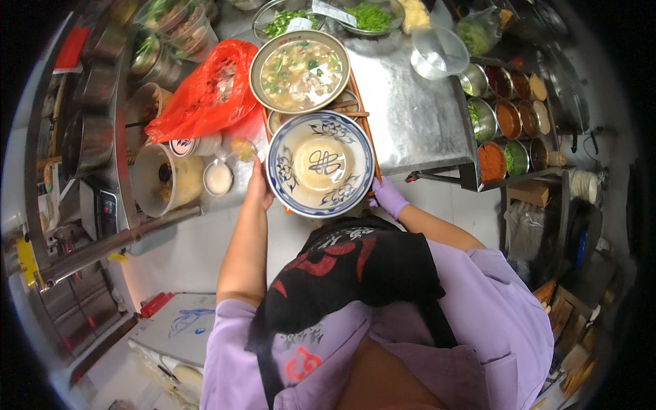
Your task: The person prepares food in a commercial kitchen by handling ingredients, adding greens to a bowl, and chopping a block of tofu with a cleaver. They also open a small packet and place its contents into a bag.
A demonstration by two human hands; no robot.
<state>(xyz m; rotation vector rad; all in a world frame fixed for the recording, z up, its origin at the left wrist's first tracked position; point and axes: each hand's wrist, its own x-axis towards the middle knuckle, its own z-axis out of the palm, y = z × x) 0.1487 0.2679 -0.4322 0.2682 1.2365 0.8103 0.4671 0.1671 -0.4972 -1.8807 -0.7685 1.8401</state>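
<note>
My bare left hand is at the left side of an orange-brown tray, its fingers hidden under a blue-and-white bowl. The gloved right hand grips the tray's near right corner. On the tray, the blue-and-white bowl holds a pale, clear liquid through which its painted bottom shows. Beyond it stands a larger bowl of soup with green herbs and pale pieces. Small dishes sit partly hidden between the bowls, and a wooden utensil handle crosses the tray's right rail.
A red plastic bag with meat lies left of the tray, near a tub and a small white cup. Seasoning containers fill a rack on the right. A clear tub and bowls of chopped greens stand farther back.
</note>
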